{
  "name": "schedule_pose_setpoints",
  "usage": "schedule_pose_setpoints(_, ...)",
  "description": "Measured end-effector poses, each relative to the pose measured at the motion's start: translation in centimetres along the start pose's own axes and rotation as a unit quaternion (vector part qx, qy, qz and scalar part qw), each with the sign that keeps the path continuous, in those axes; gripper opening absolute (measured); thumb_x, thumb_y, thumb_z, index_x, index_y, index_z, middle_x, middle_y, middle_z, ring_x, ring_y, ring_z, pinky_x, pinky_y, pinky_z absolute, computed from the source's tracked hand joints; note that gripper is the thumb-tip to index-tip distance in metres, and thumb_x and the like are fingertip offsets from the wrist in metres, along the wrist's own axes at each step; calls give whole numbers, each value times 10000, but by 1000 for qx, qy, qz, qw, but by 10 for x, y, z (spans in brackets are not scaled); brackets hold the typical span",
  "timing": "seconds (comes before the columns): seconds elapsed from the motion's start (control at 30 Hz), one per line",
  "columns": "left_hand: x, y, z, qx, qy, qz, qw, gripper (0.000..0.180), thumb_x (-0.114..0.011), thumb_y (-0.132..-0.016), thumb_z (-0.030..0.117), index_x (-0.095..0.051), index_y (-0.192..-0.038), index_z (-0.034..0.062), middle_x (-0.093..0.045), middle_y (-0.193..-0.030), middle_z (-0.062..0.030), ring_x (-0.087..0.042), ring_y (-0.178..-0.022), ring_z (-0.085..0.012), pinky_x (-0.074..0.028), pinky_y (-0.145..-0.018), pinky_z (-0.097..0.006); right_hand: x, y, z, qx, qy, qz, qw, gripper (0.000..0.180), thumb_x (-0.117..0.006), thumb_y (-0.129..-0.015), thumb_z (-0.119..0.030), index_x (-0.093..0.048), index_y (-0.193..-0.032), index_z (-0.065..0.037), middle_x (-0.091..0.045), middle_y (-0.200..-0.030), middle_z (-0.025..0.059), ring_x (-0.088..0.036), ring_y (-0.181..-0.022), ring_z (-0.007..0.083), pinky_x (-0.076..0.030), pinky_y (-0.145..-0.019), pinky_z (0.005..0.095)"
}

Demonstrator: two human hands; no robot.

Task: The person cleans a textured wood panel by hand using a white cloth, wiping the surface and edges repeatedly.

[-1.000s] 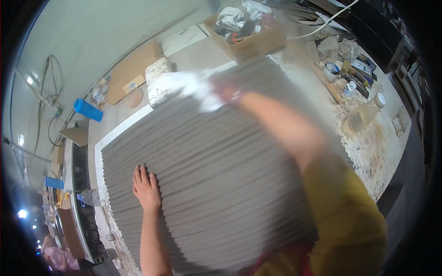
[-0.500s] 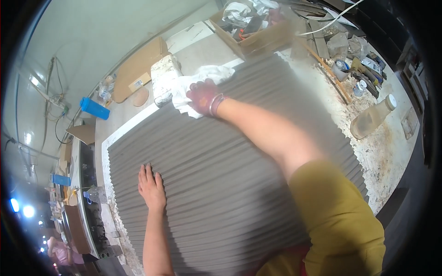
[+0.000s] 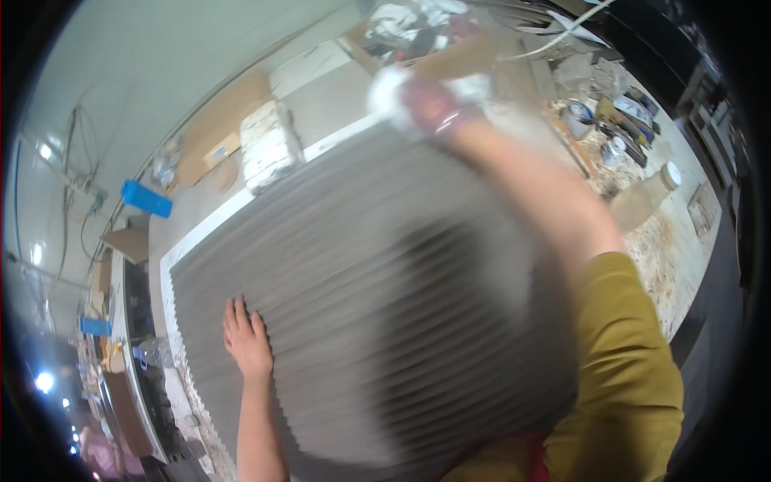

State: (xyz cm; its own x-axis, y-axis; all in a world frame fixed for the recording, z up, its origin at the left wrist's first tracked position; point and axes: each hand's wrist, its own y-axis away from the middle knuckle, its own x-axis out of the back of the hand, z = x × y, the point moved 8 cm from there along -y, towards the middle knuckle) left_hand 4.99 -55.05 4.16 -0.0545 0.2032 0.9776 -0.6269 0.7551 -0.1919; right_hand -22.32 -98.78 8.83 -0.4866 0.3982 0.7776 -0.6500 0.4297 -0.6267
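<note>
A large grey-brown ribbed panel (image 3: 321, 249) lies flat in front of me, its side edges zigzagged. My left hand (image 3: 248, 344), bare, rests palm down on its left part, fingers stretched out. At the panel's far edge my right hand (image 3: 432, 104), in a purplish-red glove, holds a white cloth (image 3: 391, 95). Both hand and cloth are smeared by motion, and the fingertips are hard to make out. My right arm stretches across the panel's right side.
Beyond the panel stand a worn white block (image 3: 269, 149), a cardboard sheet (image 3: 210, 132), a blue bottle (image 3: 146, 198) and a box of rags (image 3: 462, 58). To the right are a capped bottle (image 3: 642, 201) and scattered tools (image 3: 622, 124). A person (image 3: 103, 451) shows at the lower left.
My right hand has swept the cloth rightward and farther away along the panel's far edge, leaving the white block uncovered. My left hand stays flat on the panel; the whole view has shifted slightly.
</note>
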Motion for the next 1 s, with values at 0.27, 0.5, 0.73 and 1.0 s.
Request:
schedule_pose_setpoints(0.27,2,7,-12,9,14,-9,1000,470,-373,-983,330,-405,-1399,116,-346,-1478,-112,-302,-1367,-301,-236,-1077,-475,-57,23,-72,-59,-126,-246,959,500,-423,-923,-479,-505,-1331,-201,-439,-1408,85,-400,-1315,275,-301,-1054,530)
schedule_pose_setpoints(0.5,3,3,-8,0,-2,-2,1000,472,-368,-983,329,-397,-1404,116,-339,-1486,-106,-292,-1374,-299,-234,-1078,-480,41,76,133,-316,-28,-173,933,355,-462,-905,-324,-641,-1068,-64,-646,-1065,173,-641,-954,316,-505,-839,432)
schedule_pose_setpoints(0.73,4,6,-15,11,-1,-11,1000,476,-360,-978,322,-401,-1397,99,-342,-1482,-105,-301,-1368,-294,-242,-1076,-469,37,41,-33,-113,-13,-260,959,467,-448,-941,-421,-498,-1315,-146,-515,-1335,116,-445,-1281,275,-347,-1052,446)
schedule_pose_setpoints(1.0,2,-2,5,-16,9,13,1000,458,-392,-974,311,-417,-1389,120,-366,-1462,-111,-339,-1344,-306,-270,-1058,-482,15,42,87,-95,94,-182,974,332,-570,-845,-325,-659,-1047,-77,-644,-937,151,-644,-914,280,-513,-784,410)
